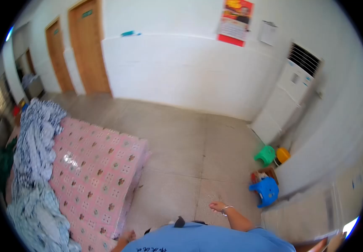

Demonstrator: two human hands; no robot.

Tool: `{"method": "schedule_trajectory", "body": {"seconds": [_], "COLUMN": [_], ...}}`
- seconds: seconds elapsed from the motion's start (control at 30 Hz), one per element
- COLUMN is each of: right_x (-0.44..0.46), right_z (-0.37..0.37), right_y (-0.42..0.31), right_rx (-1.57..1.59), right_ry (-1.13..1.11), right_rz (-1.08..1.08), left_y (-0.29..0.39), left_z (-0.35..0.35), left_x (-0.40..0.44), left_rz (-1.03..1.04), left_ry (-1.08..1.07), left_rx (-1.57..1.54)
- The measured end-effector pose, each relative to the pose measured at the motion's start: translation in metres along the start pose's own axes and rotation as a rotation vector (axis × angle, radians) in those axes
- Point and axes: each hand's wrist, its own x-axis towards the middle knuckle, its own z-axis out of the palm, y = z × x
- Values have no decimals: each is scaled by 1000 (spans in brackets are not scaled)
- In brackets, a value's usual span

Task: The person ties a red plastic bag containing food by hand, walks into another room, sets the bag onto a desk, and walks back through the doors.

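My right hand (217, 206) hangs over the floor in front of my blue shirt, a metal band on its wrist; its fingers look curled, and whether anything is in them is too small to tell. Low at the left, my left hand (128, 236) is beside the near corner of the table with a pink patterned cover (93, 168). Its fingers are blurred and partly hidden. A heap of blue and white patterned cloth (36, 147) lies along the left side of the pink cover.
A blue stool (266, 192), a green stool (266, 155) and a yellow object (282, 156) stand right, near a tall white air conditioner (283, 101). Wooden doors (90, 48) are at the back left. Part of another person's arm (319, 245) shows at the lower right.
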Motion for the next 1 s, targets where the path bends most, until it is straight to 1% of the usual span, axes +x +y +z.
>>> {"method": "schedule_trajectory", "body": {"seconds": [0.03, 0.07, 0.1, 0.13, 0.17, 0.23, 0.27, 0.33, 0.4, 0.47, 0.5, 0.57, 0.63, 0.7, 0.77, 0.87, 0.9, 0.93, 1.0], "right_x": [20, 30, 35, 38, 48, 80, 97, 146, 206, 278, 326, 432, 502, 587, 666, 756, 791, 814, 859], "right_z": [-11, -23, -36, -50, -68, -92, -104, -126, -155, -189, -210, -252, -276, -293, -306, -290, -284, -286, -291], "right_y": [11, 9, 2, -6, -17, -6, -6, -29, -68, -106, -125, -165, -292, -378, -470, -568, -583, -590, -614], "right_rx": [-8, 58, 127, 243, 359, 120, 28, -78, -137, -153, -123, 43, 52, 7, -38, -21, 8, 26, -102], "right_ry": [-13, 57, 136, 171, 216, 161, 120, 35, -31, -85, -98, -104, 122, 119, 94, 9, -27, -60, -315], "right_rz": [-14, 109, 231, 329, 426, 414, 450, 507, 518, 492, 446, 338, 335, 171, 22, -94, -125, -135, 55], "left_y": [-5, 22, 39, 14, 35, 29, 32, 37, 18, -4, -11, -41, -61, -84, -104, -176, -183, -187, -208], "left_z": [-21, -61, -106, -132, -174, -226, -247, -279, -292, -300, -305, -318, -342, -339, -343, -330, -348, -380, -451], "left_x": [43, 90, 133, 185, 231, 315, 353, 404, 442, 452, 457, 460, 461, 471, 486, 528, 548, 575, 650], "left_rz": [-475, -942, -775, -760, -740, -550, -518, -470, -562, -663, -705, -766, -1000, -1115, -1243, -1563, -1589, -1521, -1341], "left_ry": [9, 246, 380, 322, 349, 395, 437, 517, 387, 244, 181, 69, 127, 588, 826, 551, 512, 543, 606], "left_rx": [-413, -826, -904, -927, -869, -818, -860, -943, -920, -845, -802, -641, -978, -1272, -1374, -1541, -1541, -1504, -1405]}}
